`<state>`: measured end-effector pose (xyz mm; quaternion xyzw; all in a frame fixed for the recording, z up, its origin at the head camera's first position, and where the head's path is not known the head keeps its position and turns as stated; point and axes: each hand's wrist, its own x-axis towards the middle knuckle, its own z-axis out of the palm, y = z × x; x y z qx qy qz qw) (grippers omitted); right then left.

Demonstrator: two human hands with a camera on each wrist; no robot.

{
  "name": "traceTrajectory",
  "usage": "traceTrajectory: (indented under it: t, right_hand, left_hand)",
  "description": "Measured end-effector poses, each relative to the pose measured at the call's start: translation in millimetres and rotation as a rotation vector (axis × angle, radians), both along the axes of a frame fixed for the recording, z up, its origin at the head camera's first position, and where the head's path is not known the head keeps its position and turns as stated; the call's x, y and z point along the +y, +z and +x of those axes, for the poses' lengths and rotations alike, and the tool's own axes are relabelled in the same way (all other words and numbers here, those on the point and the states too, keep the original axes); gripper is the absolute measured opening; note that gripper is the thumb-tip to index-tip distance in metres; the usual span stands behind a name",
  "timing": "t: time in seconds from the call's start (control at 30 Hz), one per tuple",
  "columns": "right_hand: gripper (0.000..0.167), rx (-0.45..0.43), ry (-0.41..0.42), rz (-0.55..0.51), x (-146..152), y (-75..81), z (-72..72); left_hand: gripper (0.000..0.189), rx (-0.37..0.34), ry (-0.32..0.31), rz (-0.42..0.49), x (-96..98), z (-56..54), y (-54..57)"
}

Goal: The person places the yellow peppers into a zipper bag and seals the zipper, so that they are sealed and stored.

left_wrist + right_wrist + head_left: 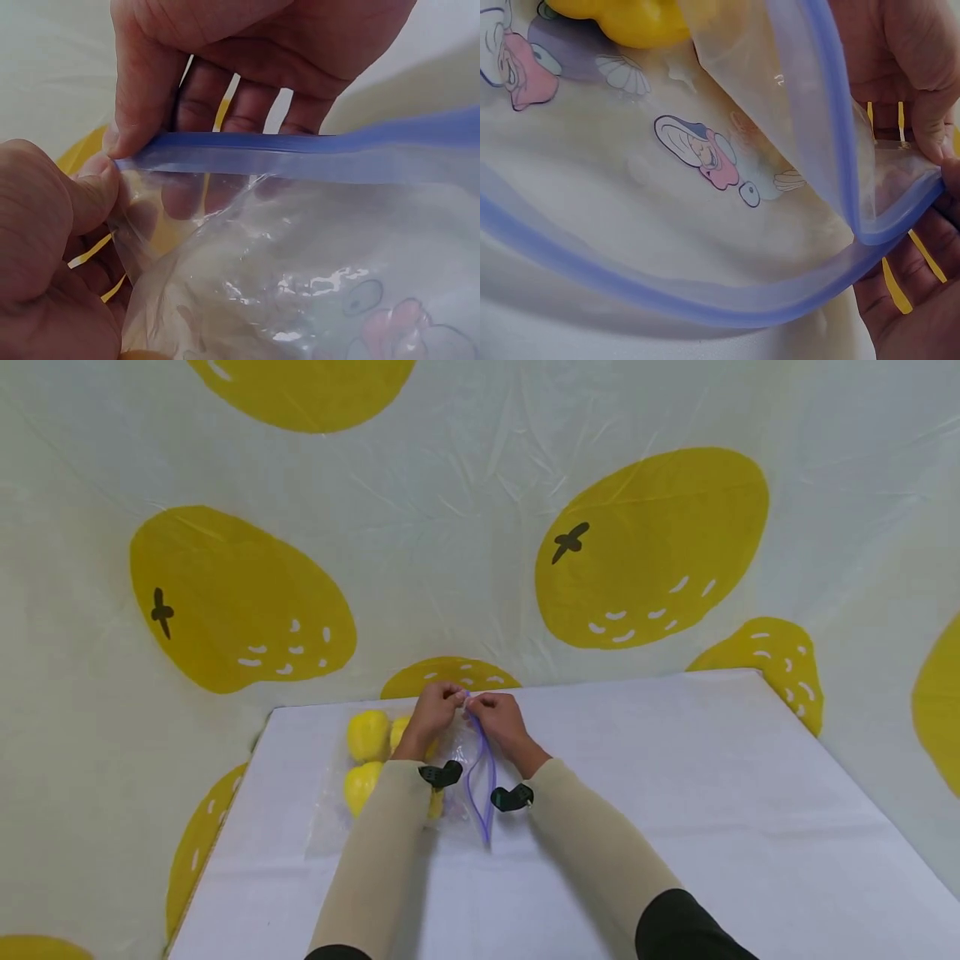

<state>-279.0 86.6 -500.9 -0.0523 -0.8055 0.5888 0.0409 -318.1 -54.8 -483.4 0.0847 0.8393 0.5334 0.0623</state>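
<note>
A clear zip bag point(324, 822) lies on the white table with several yellow bell peppers point(367, 735) inside. Its purple-blue zip strip point(491, 777) faces right, and the two edges bow apart in the middle. At the far end of the strip, my left hand point(437, 710) pinches the bag's corner between thumb and fingers. Close against it, my right hand point(501, 718) pinches the zip at the same corner. In the right wrist view, pink and blue cartoon shells point(705, 154) are printed on the plastic, and a yellow pepper point(637, 22) shows at the top.
The white-covered table point(675, 793) stretches to the right of the bag and toward the near side. Behind it hangs a pale sheet point(450, 527) printed with big yellow fruit. The table's left edge point(225, 835) runs just beyond the bag.
</note>
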Motion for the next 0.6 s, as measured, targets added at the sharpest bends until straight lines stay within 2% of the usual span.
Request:
traceTrajectory:
  t: [0.23,0.6]
  right_hand:
    - [0.028,0.034,-0.011,0.022,-2,-0.9,6.4]
    - [0.026,0.086,-0.009,0.016,-2,-13.5,4.6]
  left_hand:
    - [0.02,0.034,-0.002,0.005,-0.2,2.4,-3.9]
    - [0.022,0.047,0.008,0.005,-2.1,4.1,-7.6]
